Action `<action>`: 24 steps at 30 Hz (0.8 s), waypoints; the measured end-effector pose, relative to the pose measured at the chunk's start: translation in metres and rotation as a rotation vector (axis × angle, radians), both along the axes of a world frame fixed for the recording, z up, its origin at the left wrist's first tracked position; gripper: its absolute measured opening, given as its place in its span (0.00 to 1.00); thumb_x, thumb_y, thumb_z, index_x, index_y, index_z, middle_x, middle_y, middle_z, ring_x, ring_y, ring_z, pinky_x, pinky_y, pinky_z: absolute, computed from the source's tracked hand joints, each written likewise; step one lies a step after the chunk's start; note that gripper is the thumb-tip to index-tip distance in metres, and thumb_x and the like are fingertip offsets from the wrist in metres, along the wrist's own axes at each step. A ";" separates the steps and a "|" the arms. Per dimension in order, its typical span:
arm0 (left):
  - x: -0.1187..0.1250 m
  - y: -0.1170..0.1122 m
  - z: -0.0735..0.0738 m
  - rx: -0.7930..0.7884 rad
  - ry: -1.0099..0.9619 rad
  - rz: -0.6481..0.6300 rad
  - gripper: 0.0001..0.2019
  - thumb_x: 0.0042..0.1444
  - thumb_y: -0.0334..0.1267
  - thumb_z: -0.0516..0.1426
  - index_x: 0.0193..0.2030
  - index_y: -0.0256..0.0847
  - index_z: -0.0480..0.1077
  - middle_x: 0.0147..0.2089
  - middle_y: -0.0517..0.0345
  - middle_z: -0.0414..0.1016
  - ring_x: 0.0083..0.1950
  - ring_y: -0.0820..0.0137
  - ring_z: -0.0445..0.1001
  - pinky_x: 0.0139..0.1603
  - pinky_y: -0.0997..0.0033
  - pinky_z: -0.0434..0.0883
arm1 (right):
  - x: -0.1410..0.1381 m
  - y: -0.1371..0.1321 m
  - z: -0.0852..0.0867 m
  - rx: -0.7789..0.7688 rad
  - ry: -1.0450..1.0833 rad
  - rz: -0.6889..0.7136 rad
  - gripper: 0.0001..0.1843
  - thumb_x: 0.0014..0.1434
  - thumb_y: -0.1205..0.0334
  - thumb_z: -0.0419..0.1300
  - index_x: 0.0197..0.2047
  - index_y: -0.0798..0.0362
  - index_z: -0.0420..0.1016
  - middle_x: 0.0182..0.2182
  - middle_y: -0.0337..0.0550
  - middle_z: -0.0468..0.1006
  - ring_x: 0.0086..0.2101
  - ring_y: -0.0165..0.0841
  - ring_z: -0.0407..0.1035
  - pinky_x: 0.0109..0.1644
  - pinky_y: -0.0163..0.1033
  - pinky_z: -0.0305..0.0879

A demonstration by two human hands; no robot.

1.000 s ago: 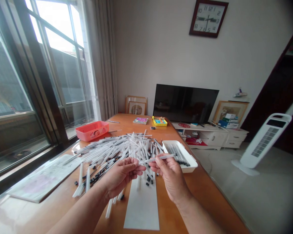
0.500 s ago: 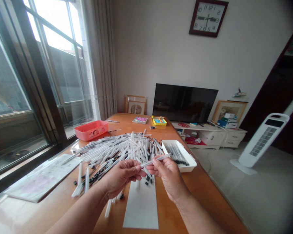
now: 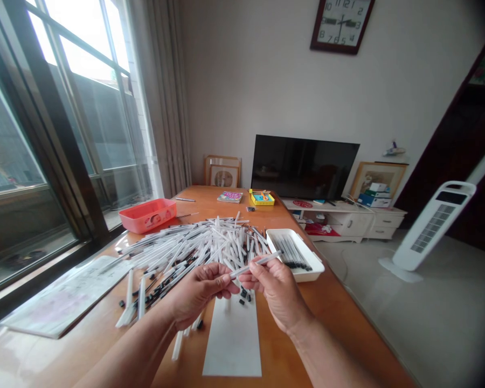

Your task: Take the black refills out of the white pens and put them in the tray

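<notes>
Between my two hands, above the paper strip, is a clear pen barrel, the pen tube (image 3: 242,270), tilted up to the right. My left hand (image 3: 210,283) pinches its lower left end. The fingers of my right hand (image 3: 269,277) close round its other half, and a dark tip shows at the far right end. Behind my hands spreads a large pile of whitish pen tubes (image 3: 222,237), with black caps (image 3: 242,302) scattered at its near edge. Beyond my right hand, a white tray (image 3: 317,267) holds a row of clear pens (image 3: 293,250) with black ends.
A red plastic basket (image 3: 147,218) stands at the table's left edge, near a notebook (image 3: 68,296). A white paper strip (image 3: 232,345) lies in front of me. Farther back are a booklet (image 3: 229,197) and a yellow box (image 3: 262,199). The wooden table (image 3: 331,345) ends at right.
My view has shifted slightly. Both hands keep their hold on the pen tube, and a dark tip now shows at its right end.
</notes>
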State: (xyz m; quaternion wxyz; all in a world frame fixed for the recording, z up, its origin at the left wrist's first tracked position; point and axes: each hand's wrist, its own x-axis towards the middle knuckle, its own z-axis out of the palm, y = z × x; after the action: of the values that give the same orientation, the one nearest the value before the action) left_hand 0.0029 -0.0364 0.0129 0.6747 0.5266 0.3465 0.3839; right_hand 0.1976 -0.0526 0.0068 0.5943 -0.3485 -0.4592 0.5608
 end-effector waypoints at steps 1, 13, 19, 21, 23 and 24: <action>0.000 0.000 0.000 0.004 0.004 0.002 0.12 0.57 0.44 0.64 0.38 0.36 0.75 0.38 0.47 0.82 0.37 0.69 0.74 0.43 0.69 0.67 | -0.001 0.000 0.000 0.002 0.001 -0.006 0.18 0.60 0.48 0.65 0.43 0.55 0.72 0.36 0.46 0.82 0.36 0.37 0.78 0.44 0.44 0.76; 0.000 0.003 -0.002 0.009 0.053 0.016 0.13 0.56 0.46 0.64 0.37 0.38 0.75 0.37 0.48 0.82 0.36 0.69 0.73 0.41 0.70 0.65 | -0.008 0.002 -0.005 0.012 -0.041 -0.044 0.22 0.58 0.44 0.65 0.42 0.55 0.72 0.35 0.47 0.82 0.35 0.38 0.79 0.42 0.45 0.76; -0.006 0.008 -0.003 -0.009 0.073 0.067 0.13 0.56 0.46 0.64 0.38 0.37 0.75 0.34 0.50 0.80 0.32 0.72 0.69 0.36 0.72 0.62 | 0.001 0.008 -0.003 -0.002 -0.075 -0.057 0.23 0.57 0.44 0.66 0.44 0.55 0.73 0.35 0.44 0.81 0.33 0.35 0.77 0.38 0.40 0.73; -0.009 0.009 -0.001 0.000 0.058 0.080 0.12 0.56 0.46 0.64 0.38 0.37 0.75 0.34 0.50 0.80 0.32 0.72 0.69 0.36 0.72 0.62 | 0.008 0.011 0.000 0.009 -0.048 -0.127 0.22 0.57 0.44 0.66 0.45 0.53 0.73 0.33 0.41 0.80 0.30 0.31 0.74 0.34 0.36 0.69; -0.012 0.010 0.000 0.001 0.048 0.092 0.12 0.56 0.45 0.64 0.36 0.37 0.75 0.33 0.51 0.79 0.32 0.72 0.69 0.36 0.72 0.62 | 0.015 0.014 0.002 0.031 -0.009 -0.202 0.21 0.58 0.44 0.65 0.44 0.52 0.74 0.30 0.39 0.79 0.27 0.29 0.71 0.31 0.34 0.66; -0.013 0.010 0.001 -0.002 0.048 0.097 0.12 0.55 0.45 0.64 0.36 0.37 0.75 0.33 0.51 0.79 0.32 0.72 0.69 0.36 0.72 0.62 | 0.018 0.015 0.003 0.037 0.003 -0.225 0.20 0.58 0.44 0.65 0.43 0.52 0.74 0.29 0.38 0.78 0.26 0.28 0.70 0.30 0.33 0.64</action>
State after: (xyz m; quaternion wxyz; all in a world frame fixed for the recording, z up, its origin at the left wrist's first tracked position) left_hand -0.0102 -0.0259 0.0141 0.6473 0.5177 0.3881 0.4029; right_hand 0.2155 -0.0371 0.0095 0.6605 -0.3857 -0.4267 0.4826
